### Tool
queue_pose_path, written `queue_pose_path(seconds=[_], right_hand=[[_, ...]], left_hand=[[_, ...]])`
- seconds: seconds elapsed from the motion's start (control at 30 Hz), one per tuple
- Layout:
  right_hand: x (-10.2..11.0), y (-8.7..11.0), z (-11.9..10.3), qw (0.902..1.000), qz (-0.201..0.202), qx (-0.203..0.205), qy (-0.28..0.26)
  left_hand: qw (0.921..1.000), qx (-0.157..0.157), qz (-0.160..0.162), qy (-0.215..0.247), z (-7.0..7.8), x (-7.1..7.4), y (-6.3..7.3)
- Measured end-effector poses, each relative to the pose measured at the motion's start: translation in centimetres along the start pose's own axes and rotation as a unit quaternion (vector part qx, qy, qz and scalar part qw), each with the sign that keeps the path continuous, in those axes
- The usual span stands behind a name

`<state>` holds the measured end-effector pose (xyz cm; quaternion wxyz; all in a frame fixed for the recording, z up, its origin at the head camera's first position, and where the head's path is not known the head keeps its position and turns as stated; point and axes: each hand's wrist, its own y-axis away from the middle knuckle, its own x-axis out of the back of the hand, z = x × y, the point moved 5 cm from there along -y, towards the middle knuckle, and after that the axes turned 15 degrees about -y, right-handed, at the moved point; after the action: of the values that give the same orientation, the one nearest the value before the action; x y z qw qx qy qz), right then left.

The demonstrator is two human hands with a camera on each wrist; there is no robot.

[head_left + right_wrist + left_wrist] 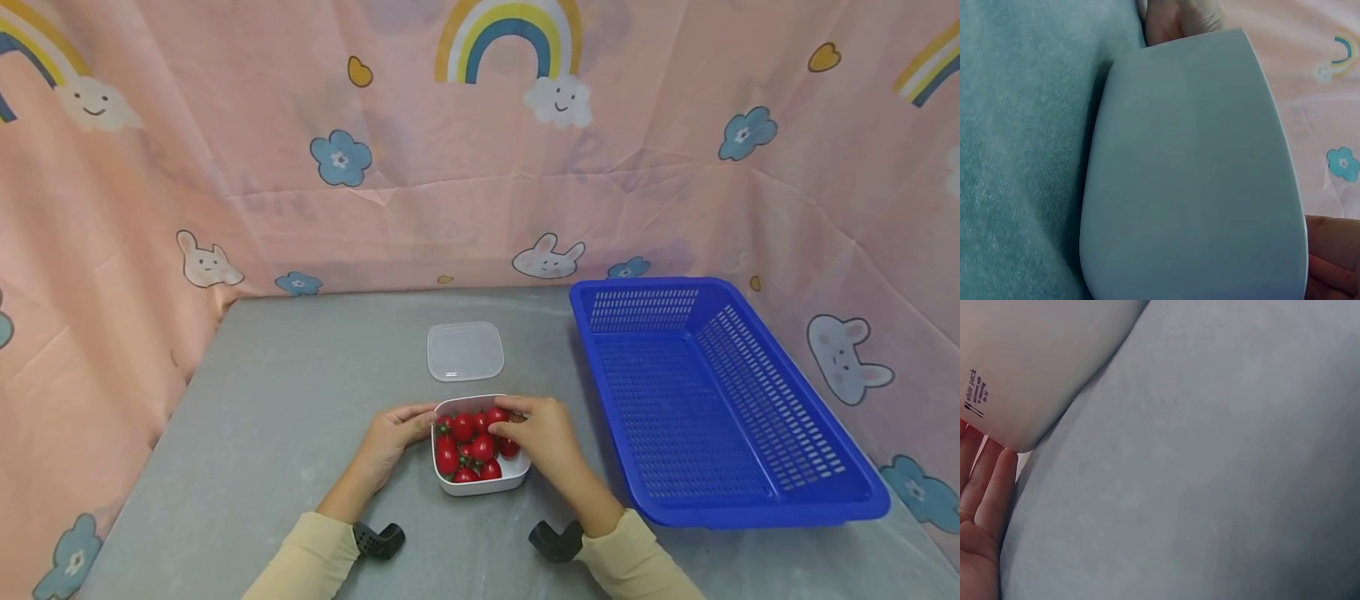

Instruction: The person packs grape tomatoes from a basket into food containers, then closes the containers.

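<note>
A white plastic container (480, 487) filled with several red cherry tomatoes (482, 447) sits on the table in front of me. My left hand (386, 437) rests against its left side near the far corner, fingers fairly straight. In the left wrist view these fingers (991, 481) lie along the container's printed wall (1029, 369). Over the far right corner, my right hand (546, 433) pinches a cherry tomato (497, 415) between thumb and index finger, inside the rim. The right wrist view mostly shows the container's outer wall (1191, 169), with part of the right hand (1335, 256) behind its edge.
A clear, flat lid (465, 352) lies on the grey table (315, 375) just beyond the container. To the right stands a large blue plastic basket (735, 512) with slotted walls. Pink patterned cloth (420, 217) hangs along the back and sides.
</note>
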<state>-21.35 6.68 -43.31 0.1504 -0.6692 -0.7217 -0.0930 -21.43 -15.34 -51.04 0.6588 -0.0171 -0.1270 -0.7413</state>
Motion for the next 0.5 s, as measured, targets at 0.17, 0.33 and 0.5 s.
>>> queue_pose_path(seconds=[0.17, 0.33, 0.5], right_hand=[[0.01, 0.15, -0.39, 0.9998, -0.002, 0.020, 0.007], [0.13, -0.11, -0.07, 0.9996, 0.004, -0.015, -0.023], [0.43, -0.66, -0.22, 0.9978, 0.018, -0.052, -0.035]], left_hand=[[1.0000, -0.005, 0.002, 0.003, 0.17, -0.02, -0.06], [0.9987, -0.051, 0.000, -0.003, 0.26, 0.06, -0.06], [0.9991, -0.042, -0.002, -0.004, -0.06, 0.12, -0.15]])
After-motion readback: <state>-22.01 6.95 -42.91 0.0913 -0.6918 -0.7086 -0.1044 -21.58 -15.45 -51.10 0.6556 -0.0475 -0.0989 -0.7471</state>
